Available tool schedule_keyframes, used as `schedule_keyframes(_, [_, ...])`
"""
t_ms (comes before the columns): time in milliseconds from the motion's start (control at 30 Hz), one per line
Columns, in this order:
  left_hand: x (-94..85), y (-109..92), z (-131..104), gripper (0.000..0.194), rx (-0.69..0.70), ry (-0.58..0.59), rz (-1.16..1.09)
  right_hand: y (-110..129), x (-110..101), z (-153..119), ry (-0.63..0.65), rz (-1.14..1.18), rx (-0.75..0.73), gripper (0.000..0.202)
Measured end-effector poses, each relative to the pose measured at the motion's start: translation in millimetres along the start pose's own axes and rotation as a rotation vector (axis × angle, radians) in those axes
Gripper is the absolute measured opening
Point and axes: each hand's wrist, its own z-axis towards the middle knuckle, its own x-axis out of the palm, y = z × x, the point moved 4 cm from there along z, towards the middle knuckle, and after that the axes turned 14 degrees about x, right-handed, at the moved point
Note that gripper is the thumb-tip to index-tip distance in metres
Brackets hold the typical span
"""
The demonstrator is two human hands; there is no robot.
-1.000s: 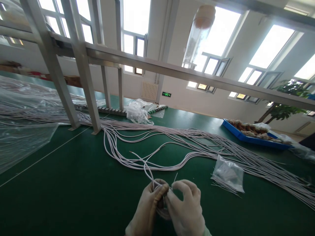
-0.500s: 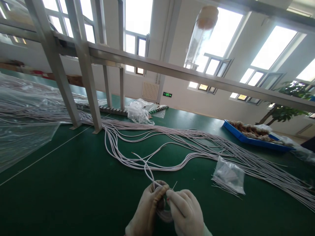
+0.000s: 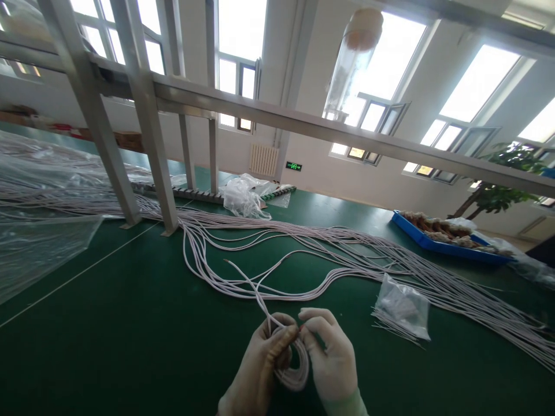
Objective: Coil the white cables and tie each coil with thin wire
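Note:
My left hand (image 3: 264, 361), in a pale glove, is closed around a small coil of white cable (image 3: 299, 370), low in the middle of the head view. Two cable ends cross above the fist, and one free end (image 3: 236, 267) lies out over the green table. Close against the coil's upper right is my gloved right hand (image 3: 332, 352). Its thumb and a finger come together by the left thumb, while other fingers curve above. Whatever lies between its fingertips is hidden.
Long bundles of white cable (image 3: 347, 231) run across the green table (image 3: 130, 335). At right lie a clear plastic bag (image 3: 403, 309), several thin white strips (image 3: 396, 330) and a blue tray (image 3: 455, 249). A metal frame (image 3: 150, 127) stands at left, its bar crossing overhead. Plastic film (image 3: 43, 248) covers the left side.
My right hand has turned, with its upper fingers lifted and more extended. The thin strip sticking up by its fingertips no longer shows. More of the coil is visible; my left hand keeps its grip.

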Motion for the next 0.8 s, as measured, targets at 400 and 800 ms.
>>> schedule_keyframes(400, [-3.1, 4.4, 1.1, 0.05, -0.039, 0.051, -0.022, -1.4, -38.8, 31.9, 0.038, 0.173, 0.124, 0.029])
schedule_keyframes(800, [-7.8, 1.0, -0.6, 0.07, -0.112, 0.068, 0.045, 2.8, -19.8, 12.8, 0.32, 0.02, 0.026, 0.008])
